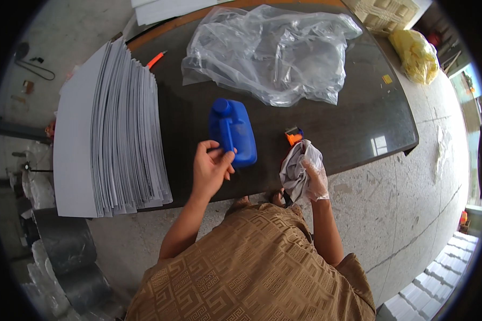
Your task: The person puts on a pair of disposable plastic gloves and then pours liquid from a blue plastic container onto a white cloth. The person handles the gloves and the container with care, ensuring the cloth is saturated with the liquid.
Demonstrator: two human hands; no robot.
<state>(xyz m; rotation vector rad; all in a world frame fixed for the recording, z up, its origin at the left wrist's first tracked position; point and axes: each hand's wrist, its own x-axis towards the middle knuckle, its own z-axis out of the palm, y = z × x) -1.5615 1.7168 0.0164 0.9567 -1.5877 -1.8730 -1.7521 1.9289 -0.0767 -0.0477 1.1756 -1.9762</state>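
Note:
A blue plastic jug [242, 131] with a screw cap and a moulded handle is at the middle of the dark table. My left hand [211, 170] is bare and closes its thumb and fingers on the lower end of the jug's handle. Over the table's front edge, my right hand [317, 179], in a clear plastic glove, grips a crumpled light grey cloth [297, 170]. Just beyond the cloth lies a small orange and dark tool [293, 137], perhaps a tape dispenser, partly covered by it.
A tall row of white sheets [126, 134] stands along the left of the dark table [359, 128]. Behind it lies an orange cutter [156, 60]. Clear plastic film [273, 51] spreads over the far side. A yellow bag [415, 56] sits on the floor beyond the right corner.

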